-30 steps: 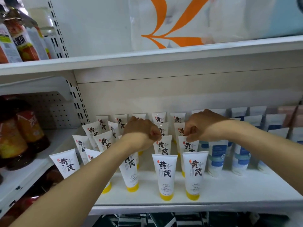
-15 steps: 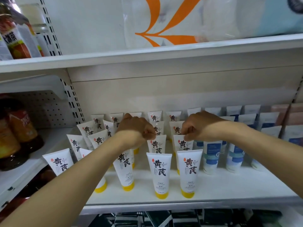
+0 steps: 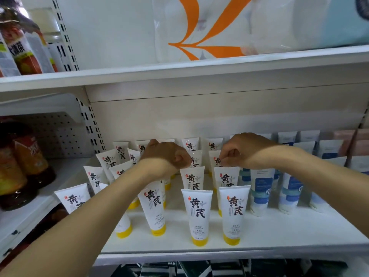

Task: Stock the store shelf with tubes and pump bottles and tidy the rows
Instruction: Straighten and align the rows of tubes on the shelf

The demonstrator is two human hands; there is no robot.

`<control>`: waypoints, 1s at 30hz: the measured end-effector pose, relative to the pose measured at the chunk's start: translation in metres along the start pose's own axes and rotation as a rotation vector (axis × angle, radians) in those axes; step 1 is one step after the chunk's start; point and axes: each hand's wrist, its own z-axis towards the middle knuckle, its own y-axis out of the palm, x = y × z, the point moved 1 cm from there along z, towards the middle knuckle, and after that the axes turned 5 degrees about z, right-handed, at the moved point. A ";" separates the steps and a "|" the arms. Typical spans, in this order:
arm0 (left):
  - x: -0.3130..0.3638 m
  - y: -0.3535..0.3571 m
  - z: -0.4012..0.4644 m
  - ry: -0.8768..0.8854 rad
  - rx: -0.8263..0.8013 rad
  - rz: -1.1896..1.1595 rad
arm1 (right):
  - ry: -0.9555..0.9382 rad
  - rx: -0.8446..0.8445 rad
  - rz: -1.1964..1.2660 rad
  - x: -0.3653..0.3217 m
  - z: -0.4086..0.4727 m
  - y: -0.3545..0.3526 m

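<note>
- Head view: white metal store shelf [image 3: 279, 232] carries rows of white plastic tubes with black characters and yellow caps [image 3: 196, 212], standing cap-down, long axis upright, crimped ends up.
- Left hand [image 3: 165, 154] is over the middle rows, fingers curled in tight; looks like a pinch on the crimp of a tube beneath it, but the knuckles hide the contact, so I cannot tell what it holds.
- Right hand [image 3: 243, 150] is to its right, fingers curled, tips just at the top edge of the second-row yellow-capped tube [image 3: 226, 176]; pinch or mere touch not resolvable.
- Key relation: the tubes lie straight below both sets of fingers, so any adjustment likely comes from the top crimp, pulling or nudging along the row's depth.
- Right hand is nearer the rightmost yellow-cap column; left hand nearer the centre column.
- White tubes with blue labels [image 3: 259, 188] stand just beside, to the right.
- Leftmost yellow-cap tubes lean outward, rows there look untidy.
- Brown drink bottles [image 3: 24, 162] sit on the neighbouring shelf at left.
</note>
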 end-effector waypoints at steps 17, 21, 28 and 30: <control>-0.130 -0.012 0.011 -0.049 0.028 -0.123 | -0.193 0.113 0.006 -0.038 0.070 -0.001; -0.147 -0.005 0.026 -0.012 0.019 -0.109 | -0.170 0.119 -0.060 -0.053 0.098 0.000; -0.172 0.007 0.049 0.030 0.005 -0.046 | -0.161 0.096 -0.186 -0.073 0.141 0.009; -0.179 0.012 0.056 0.026 0.028 -0.042 | -0.146 0.104 -0.212 -0.077 0.151 0.014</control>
